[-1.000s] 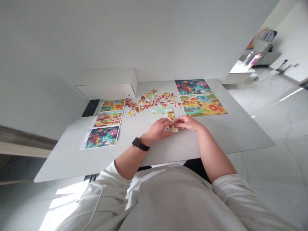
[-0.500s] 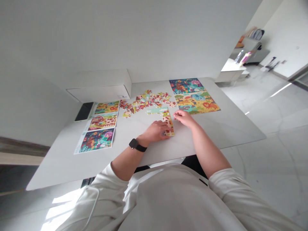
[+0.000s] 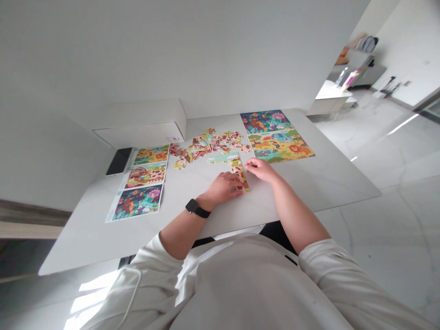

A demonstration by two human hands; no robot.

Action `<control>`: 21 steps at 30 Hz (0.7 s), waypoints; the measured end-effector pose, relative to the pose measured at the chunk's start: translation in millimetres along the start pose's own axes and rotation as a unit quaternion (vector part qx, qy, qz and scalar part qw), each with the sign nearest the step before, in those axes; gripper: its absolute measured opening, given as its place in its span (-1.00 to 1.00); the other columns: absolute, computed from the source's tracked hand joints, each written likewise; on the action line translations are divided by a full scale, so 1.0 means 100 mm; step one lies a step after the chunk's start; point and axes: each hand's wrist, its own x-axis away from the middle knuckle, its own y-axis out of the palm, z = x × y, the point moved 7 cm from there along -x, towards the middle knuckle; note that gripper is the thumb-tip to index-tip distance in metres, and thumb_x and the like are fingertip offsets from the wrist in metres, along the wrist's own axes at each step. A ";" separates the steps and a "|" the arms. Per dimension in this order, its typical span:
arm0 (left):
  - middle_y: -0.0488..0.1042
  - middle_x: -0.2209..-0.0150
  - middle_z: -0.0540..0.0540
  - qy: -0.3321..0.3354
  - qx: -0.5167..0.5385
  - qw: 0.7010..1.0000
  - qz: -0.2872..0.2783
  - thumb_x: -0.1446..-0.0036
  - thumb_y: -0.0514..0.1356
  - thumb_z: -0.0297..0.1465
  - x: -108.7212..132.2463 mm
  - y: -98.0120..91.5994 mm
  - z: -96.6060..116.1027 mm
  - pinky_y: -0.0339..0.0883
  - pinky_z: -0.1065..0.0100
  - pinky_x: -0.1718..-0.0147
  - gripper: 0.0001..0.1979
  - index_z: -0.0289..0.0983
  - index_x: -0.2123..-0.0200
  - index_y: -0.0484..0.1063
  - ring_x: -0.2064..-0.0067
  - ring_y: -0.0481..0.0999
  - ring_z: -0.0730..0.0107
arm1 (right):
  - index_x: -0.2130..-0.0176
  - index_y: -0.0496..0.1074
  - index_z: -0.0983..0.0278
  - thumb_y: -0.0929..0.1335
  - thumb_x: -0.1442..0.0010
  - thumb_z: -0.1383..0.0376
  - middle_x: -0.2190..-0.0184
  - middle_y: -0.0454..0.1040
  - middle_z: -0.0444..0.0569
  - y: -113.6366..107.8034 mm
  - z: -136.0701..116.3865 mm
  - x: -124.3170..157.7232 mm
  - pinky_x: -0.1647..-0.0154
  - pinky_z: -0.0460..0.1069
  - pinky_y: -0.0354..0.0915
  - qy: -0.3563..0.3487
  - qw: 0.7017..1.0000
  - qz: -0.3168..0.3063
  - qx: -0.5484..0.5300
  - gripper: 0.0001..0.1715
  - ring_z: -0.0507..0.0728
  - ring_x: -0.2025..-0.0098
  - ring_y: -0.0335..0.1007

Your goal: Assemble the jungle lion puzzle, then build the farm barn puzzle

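Several joined jigsaw puzzle pieces form an L on the table: a pale blue-green top strip [image 3: 222, 157] and a right-hand column [image 3: 242, 177] with brown-spotted pieces. My left hand [image 3: 225, 187], with a black watch on its wrist, rests on the lower part of the column, fingers bent over it and hiding some of it. Just right of the column is my right hand [image 3: 260, 169], its fingers curled together near the edge. Whether anything is between those fingertips is hidden. A heap of loose puzzle pieces [image 3: 220, 143] lies beyond the joined ones.
A picture sheet [image 3: 137, 201] with three scenes lies at left beside a black phone [image 3: 119, 161]. A white box [image 3: 139, 134] stands behind them against the wall. Two finished-looking animal pictures [image 3: 280, 144] lie at back right on the white table [image 3: 323, 178].
My right hand has shifted very slightly along the column's right edge. My left hand stays on the joined pieces, and the view has tilted a little.
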 end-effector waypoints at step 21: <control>0.59 -0.18 -0.14 -0.022 0.001 0.999 0.034 -0.32 0.39 -0.23 0.02 -0.04 -0.11 0.28 -0.08 -0.35 -0.74 0.02 -0.06 0.72 -0.28 0.49 -0.03 | 0.19 0.63 0.13 0.48 -0.31 0.14 0.29 0.69 -0.05 0.00 -0.06 0.03 0.09 0.08 0.40 -0.020 0.997 0.018 0.068 -0.86 0.22 0.22 0.58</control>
